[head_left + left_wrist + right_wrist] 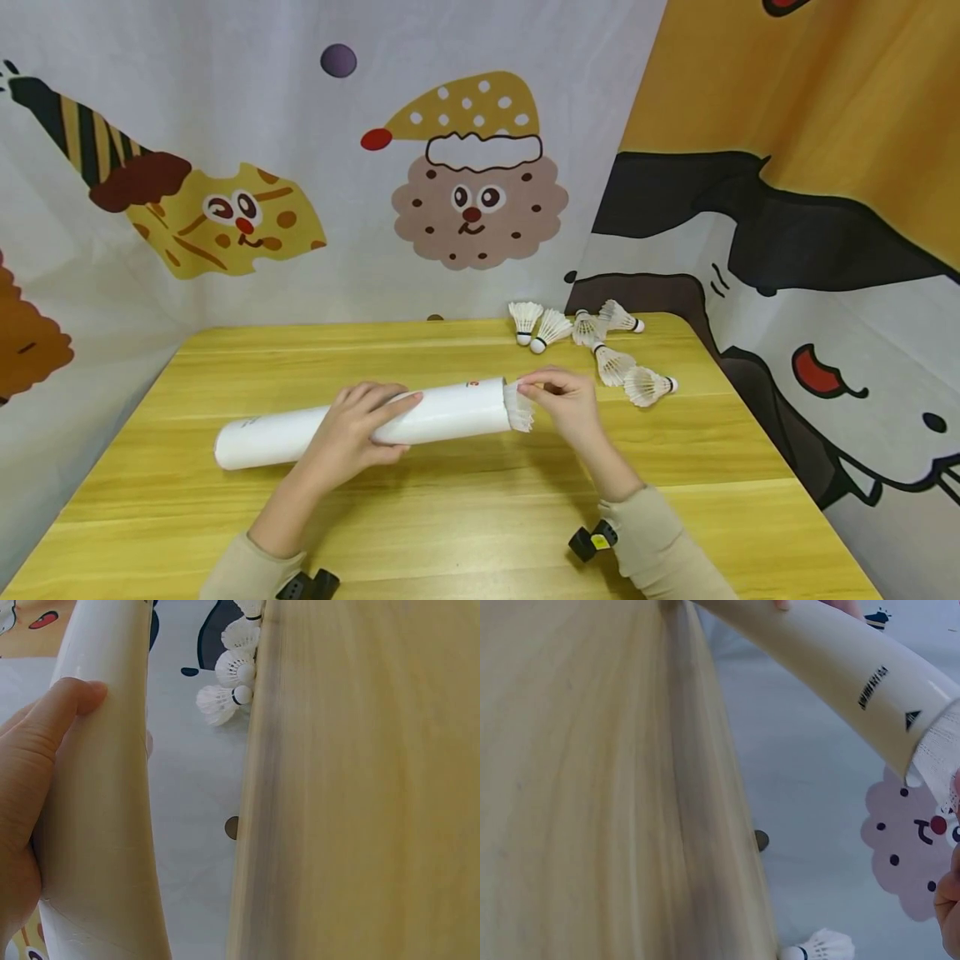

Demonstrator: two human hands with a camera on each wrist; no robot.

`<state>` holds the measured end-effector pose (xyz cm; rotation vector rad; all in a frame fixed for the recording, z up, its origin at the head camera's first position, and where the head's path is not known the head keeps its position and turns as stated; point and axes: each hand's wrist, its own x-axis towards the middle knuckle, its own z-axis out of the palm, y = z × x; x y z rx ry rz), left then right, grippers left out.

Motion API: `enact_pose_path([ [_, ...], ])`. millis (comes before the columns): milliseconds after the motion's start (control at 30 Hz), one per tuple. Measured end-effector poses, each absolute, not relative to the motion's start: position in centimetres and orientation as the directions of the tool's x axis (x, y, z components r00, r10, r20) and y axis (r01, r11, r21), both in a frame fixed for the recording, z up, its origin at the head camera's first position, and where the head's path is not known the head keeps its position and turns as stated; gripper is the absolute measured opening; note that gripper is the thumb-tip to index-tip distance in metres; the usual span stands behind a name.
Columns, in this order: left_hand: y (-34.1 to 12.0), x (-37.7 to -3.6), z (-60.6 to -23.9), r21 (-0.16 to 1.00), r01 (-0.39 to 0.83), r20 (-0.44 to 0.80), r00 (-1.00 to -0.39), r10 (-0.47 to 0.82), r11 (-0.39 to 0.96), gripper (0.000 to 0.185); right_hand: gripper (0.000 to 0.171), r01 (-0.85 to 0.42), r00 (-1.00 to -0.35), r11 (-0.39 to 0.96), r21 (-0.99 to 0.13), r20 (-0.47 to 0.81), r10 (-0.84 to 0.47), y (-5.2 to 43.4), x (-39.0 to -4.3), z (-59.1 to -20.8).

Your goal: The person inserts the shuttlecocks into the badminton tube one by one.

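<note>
left hand (352, 433) gripping white tube (442, 412), right hand (566, 404) pinching shuttlecock (519, 407) at its mouth

The shuttlecock (519, 406) at the tube's (360, 425) three o'clock mouth shows only its feather skirt; its cork sits hidden inside. The left hand (352, 435) covers the tube's middle. In the right wrist view the right hand (949, 900) is cut off at the three o'clock edge, so its grip is unreadable there.

Small black print and a triangle mark on the white tube (840, 671), seemingly illegible.
</note>
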<state>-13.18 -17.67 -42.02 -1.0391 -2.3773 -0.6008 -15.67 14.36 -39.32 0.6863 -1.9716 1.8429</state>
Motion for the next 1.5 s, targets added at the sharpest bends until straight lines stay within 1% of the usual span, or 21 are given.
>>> enact_pose_path([
  [200, -17.6, -13.2, -42.1, 0.195, 0.764, 0.573, -0.598, 0.56, 0.616, 0.06, 0.008, -0.563, -0.824, 0.055, -0.825, 0.553, -0.123, 13.6, -15.3, -39.6],
  [800, -17.7, -13.1, -42.1, 0.187, 0.765, 0.573, -0.594, 0.565, 0.616, 0.06, 0.01, -0.484, -0.874, 0.064, -0.873, 0.478, -0.085, 12.0, -14.7, -40.1],
  [1000, -17.5, -13.0, -42.1, 0.188, 0.767, 0.571, -0.594, 0.567, 0.614, 0.061, 0.015, -0.449, -0.891, 0.07, -0.891, 0.44, -0.111, 11.3, -14.5, -40.4],
  [1233, -17.6, -13.0, -42.2, 0.201, 0.761, 0.564, -0.605, 0.562, 0.617, 0.06, 0.013, -0.423, -0.901, 0.051, -0.904, 0.414, -0.13, 10.7, -14.4, -40.4],
  [1400, -17.6, -13.1, -42.2, 0.202, 0.762, 0.565, -0.604, 0.563, 0.615, 0.061, 0.014, -0.4, -0.914, 0.099, -0.911, 0.388, -0.116, 10.9, -14.3, -40.2],
  [1500, -17.5, -13.1, -42.1, 0.2, 0.762, 0.565, -0.603, 0.563, 0.616, 0.061, 0.015, -0.429, -0.902, 0.146, -0.891, 0.416, -0.114, 11.3, -14.3, -40.0],
])
